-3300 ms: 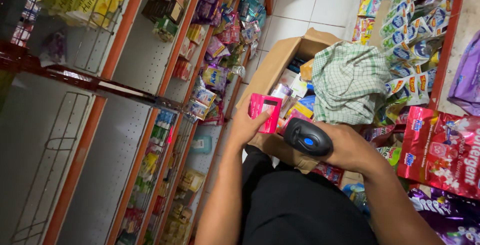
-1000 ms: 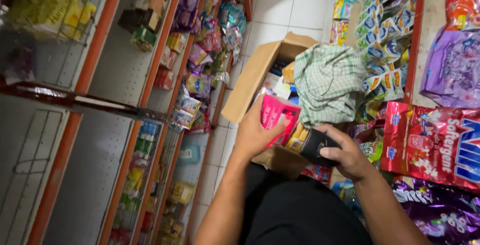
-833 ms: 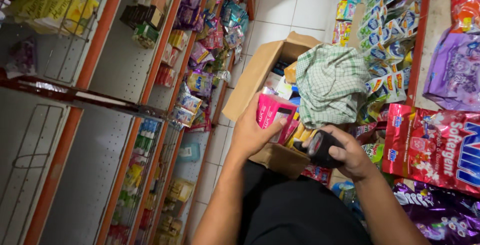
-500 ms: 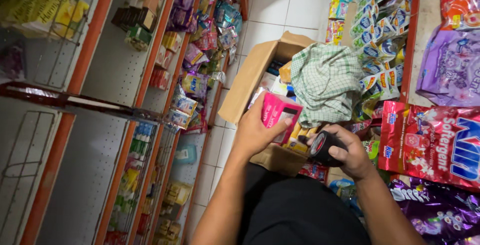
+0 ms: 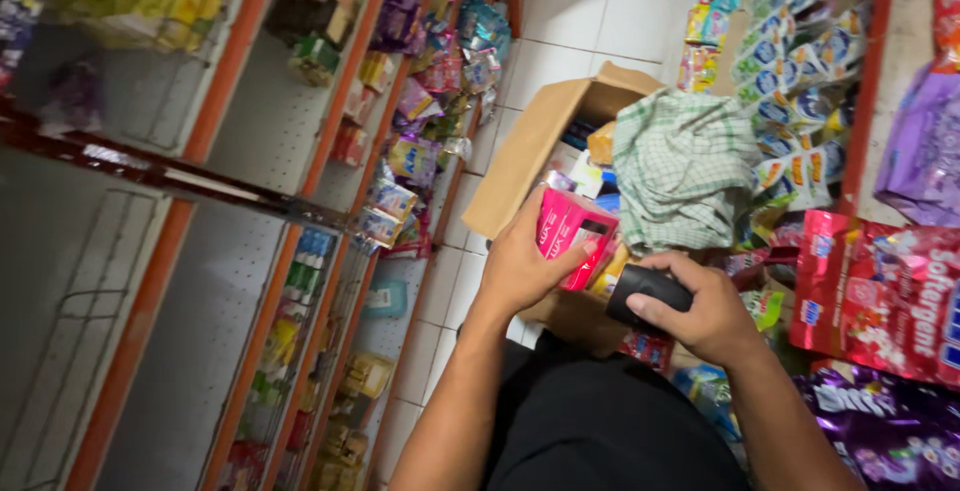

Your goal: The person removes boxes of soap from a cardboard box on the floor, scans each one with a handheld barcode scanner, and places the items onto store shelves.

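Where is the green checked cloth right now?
In the head view, the green checked cloth lies draped over the open brown cardboard box, right of centre, just above the black handheld scanner.

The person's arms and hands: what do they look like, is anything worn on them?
Both forearms are bare, with no sleeves in view. The left hand and right hand wear no gloves, and no rings, watch or bracelets can be made out. Below them the person wears dark clothing.

- A white tiled floor (image 5: 600,11) is seen between the shelves.
- An open cardboard box (image 5: 530,151) is stood on it.
- Orange-edged shelves (image 5: 250,131) are stocked with small packets (image 5: 415,156).
- Large bags (image 5: 880,291) are stacked at right.
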